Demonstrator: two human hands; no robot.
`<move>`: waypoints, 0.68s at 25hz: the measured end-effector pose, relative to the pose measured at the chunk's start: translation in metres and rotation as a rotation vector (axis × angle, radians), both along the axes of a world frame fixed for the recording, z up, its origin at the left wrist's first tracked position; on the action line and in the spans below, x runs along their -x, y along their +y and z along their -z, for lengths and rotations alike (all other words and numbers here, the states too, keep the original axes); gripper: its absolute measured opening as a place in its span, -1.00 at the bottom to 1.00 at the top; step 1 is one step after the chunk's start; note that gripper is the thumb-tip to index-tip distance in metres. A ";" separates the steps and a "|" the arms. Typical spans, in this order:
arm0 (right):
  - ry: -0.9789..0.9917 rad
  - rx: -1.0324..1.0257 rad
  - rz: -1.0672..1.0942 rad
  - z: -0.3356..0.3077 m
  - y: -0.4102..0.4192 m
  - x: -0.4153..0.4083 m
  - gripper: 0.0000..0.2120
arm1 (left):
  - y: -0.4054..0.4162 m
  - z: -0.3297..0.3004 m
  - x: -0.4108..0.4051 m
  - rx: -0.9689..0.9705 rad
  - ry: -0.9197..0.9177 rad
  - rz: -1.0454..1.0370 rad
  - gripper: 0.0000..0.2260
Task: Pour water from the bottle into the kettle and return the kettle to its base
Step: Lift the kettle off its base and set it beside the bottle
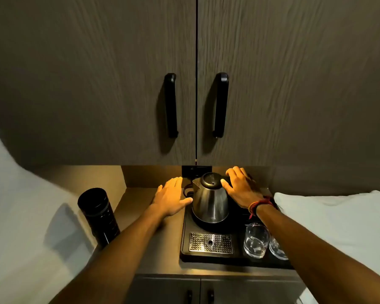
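Observation:
A steel kettle (210, 201) with a dark lid stands on its black base (203, 223), which sits on a black tray (185, 238). My right hand (241, 187) lies over the kettle's black handle on its right side, fingers curled around it. My left hand (172, 195) is flat and open just left of the kettle, the thumb almost touching its body. A tall black bottle (98, 215) with its cap on stands at the left edge of the counter, well away from both hands.
Two clear glasses (256, 240) stand on the tray's right part, under my right forearm. A perforated metal drip grate (210, 243) lies at the tray's front. Closed cabinet doors with black handles (171, 105) hang above. White bedding (338, 216) borders the counter at right.

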State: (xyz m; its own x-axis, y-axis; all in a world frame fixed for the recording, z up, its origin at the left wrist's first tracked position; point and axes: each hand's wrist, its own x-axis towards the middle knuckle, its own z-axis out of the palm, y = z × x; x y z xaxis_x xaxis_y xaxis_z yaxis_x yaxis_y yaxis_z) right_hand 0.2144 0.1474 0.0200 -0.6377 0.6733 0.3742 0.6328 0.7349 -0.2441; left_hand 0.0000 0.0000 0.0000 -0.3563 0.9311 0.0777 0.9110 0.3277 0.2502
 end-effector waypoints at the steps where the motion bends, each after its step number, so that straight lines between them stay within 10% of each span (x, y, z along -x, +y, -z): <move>1: 0.041 0.053 0.019 0.002 0.012 0.006 -0.62 | 0.013 0.004 0.002 0.035 -0.031 -0.009 -0.16; 9: -0.241 0.445 -0.204 0.005 0.054 0.019 -0.44 | 0.057 0.014 -0.002 0.038 -0.236 0.047 -0.29; 17: -0.280 0.512 -0.164 0.002 0.058 0.029 -0.71 | 0.058 0.015 -0.009 -0.266 -0.643 -0.122 -0.61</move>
State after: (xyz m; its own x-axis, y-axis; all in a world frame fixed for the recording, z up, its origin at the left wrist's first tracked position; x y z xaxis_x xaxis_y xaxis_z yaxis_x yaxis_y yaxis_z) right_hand 0.1857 0.2057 0.0181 -0.7758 0.6081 -0.1685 0.6125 0.6613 -0.4331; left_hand 0.0086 0.0581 -0.0154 -0.5089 0.8601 0.0365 0.5165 0.2711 0.8123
